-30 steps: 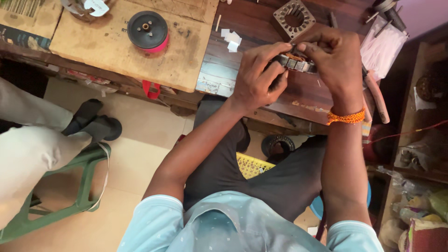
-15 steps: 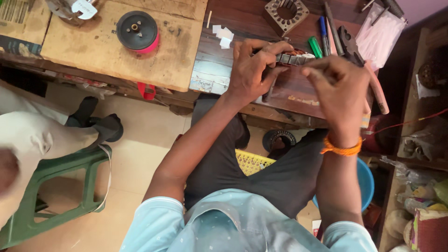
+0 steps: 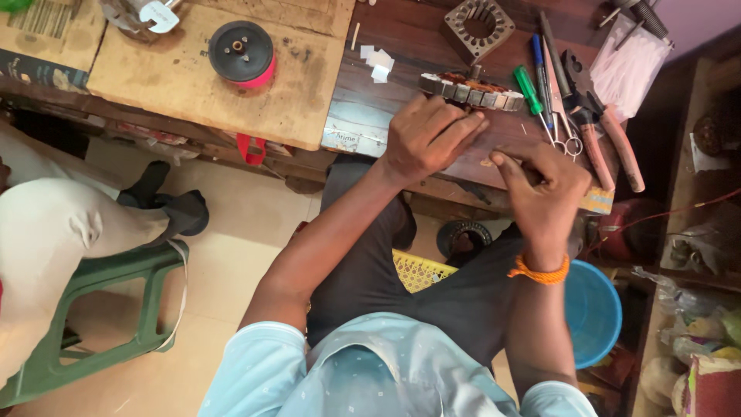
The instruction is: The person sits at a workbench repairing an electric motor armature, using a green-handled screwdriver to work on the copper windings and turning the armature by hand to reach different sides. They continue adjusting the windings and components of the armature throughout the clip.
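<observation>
While a seated person bends over a dark wooden workbench (image 3: 363, 116), the left hand (image 3: 427, 139) rests on the bench top with its fingers curled loosely together, their tips just short of a round motor stator (image 3: 472, 90) wound with copper wire; whether they touch it cannot be told. That stator lies on its side near the middle of the bench, free of both hands. The right hand (image 3: 544, 189), an orange thread band (image 3: 539, 270) at its wrist, sits just beside the left at the bench's near edge, its fingers pinched together, though what they grip, if anything, is too small to make out. A square metal lamination stack (image 3: 478, 27) sits beyond the stator. To the right lie a green-handled screwdriver (image 3: 529, 89), scissors (image 3: 562, 127) and red-handled pliers (image 3: 610, 143). A black and red spool (image 3: 241, 52) stands on a pale board (image 3: 193, 85) at left. Another person's light trousers show above a green stool (image 3: 93, 301).
</observation>
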